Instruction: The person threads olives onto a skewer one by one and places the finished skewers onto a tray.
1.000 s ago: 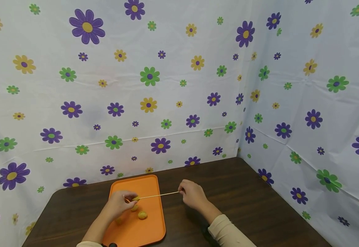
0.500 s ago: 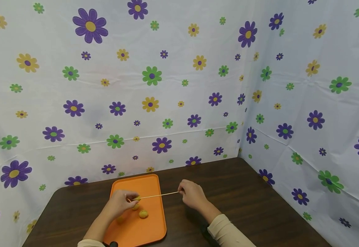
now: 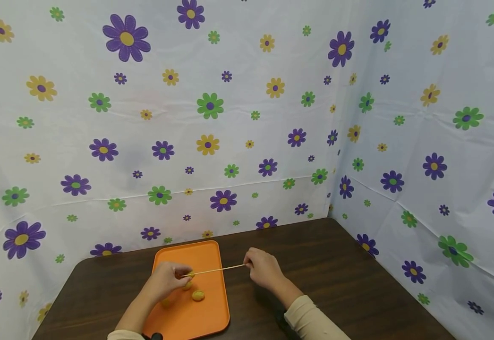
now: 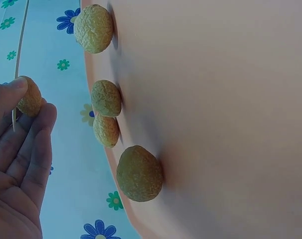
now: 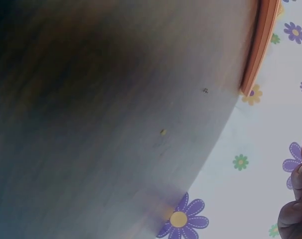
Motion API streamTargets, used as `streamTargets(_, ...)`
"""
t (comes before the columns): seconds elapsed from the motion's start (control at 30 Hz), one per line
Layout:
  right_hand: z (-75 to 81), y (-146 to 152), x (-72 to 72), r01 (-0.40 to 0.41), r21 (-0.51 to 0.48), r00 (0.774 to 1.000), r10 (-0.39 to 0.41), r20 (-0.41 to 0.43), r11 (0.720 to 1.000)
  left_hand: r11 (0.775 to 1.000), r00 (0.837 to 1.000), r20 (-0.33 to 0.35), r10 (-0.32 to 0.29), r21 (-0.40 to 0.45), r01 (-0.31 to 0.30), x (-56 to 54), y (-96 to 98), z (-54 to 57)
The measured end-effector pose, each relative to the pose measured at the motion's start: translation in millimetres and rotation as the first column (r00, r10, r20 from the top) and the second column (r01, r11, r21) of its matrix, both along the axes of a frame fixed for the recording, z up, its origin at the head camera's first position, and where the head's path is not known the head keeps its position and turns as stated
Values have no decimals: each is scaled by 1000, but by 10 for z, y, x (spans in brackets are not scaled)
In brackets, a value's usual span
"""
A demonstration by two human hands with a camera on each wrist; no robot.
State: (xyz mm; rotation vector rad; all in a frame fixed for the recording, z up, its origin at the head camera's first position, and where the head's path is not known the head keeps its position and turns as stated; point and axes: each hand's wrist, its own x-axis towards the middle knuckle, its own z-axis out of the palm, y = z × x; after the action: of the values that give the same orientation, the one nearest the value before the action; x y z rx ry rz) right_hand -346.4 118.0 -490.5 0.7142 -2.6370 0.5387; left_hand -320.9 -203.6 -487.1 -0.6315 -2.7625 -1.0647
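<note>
My left hand [image 3: 165, 279] is above the orange tray [image 3: 206, 257]. Between thumb and fingers it pinches a small wrinkled yellow-brown ball [image 4: 31, 97], which looks like a baby potato. The same thumb lies on a thin wooden skewer [image 3: 221, 269], whose pointed end sticks out below it in the left wrist view. Whether the skewer pierces the potato or lies beside it, I cannot tell. My right hand [image 3: 265, 269] pinches the skewer's other end, right of the tray. Only fingers [image 5: 295, 214] of that hand show at the right wrist view's edge.
Several more such potatoes [image 4: 139, 173] lie apart or close together on the tray, one [image 3: 198, 295] near its middle. The dark wooden table [image 3: 306, 245] stretches to the right. A white flower-printed cloth [image 3: 247, 156] stands behind and at the right.
Both hands keep hold of the skewer, nearly in place. The right hand and skewer have shifted very slightly left; the head view has drifted a little.
</note>
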Motion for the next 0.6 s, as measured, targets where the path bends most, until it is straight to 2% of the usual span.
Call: streamTargets(0.6,10,-46,13,6,-10,1000,-6,20,1000,999,999,-41,0,-52,-2,22,23,46)
